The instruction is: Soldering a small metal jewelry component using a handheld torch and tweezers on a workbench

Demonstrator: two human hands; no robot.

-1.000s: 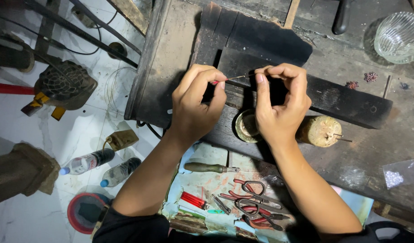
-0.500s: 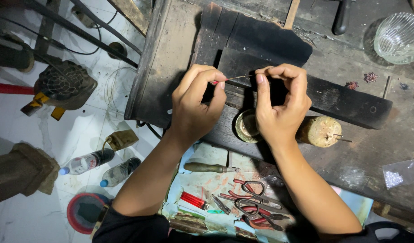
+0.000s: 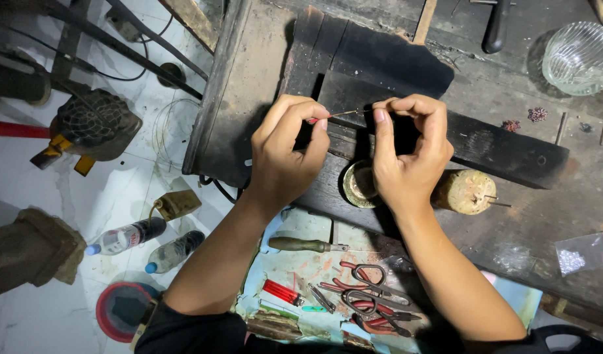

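1. pinching a thin wire (image 3: 344, 114) between them, the left hand (image 3: 285, 154) and the right hand (image 3: 406, 154) hover side by side over a dark, worn wooden workbench (image 3: 511, 236).
2. the left hand's thumb and forefinger are closed on the wire's left end, where a small red bit shows at the fingertips.
3. the right hand's thumb and forefinger are closed on the wire's other end, its remaining fingers curled in over the palm.
4. the wire runs nearly level between the two hands, held above a blackened wooden block (image 3: 498, 147) that lies across the bench.
5. just below the right hand a small round brass-coloured dish (image 3: 357, 185) sits on the bench edge, partly hidden by the hand.
6. to the right of that wrist lies a pale wooden cylinder (image 3: 465, 191) with thin pins stuck in its end.
7. below the forearms a tray (image 3: 301, 272) holds a wooden-handled tool (image 3: 305, 245), red-handled pliers and scissors (image 3: 370, 295), and a small red object (image 3: 282, 292).
8. at the bench's far right corner stands a ribbed clear glass bowl (image 3: 580, 58); a small clear plastic bag (image 3: 580, 252) lies near the right edge.
9. on the white tiled floor to the left lie two plastic bottles (image 3: 147, 242) and a red round lid (image 3: 124, 311).
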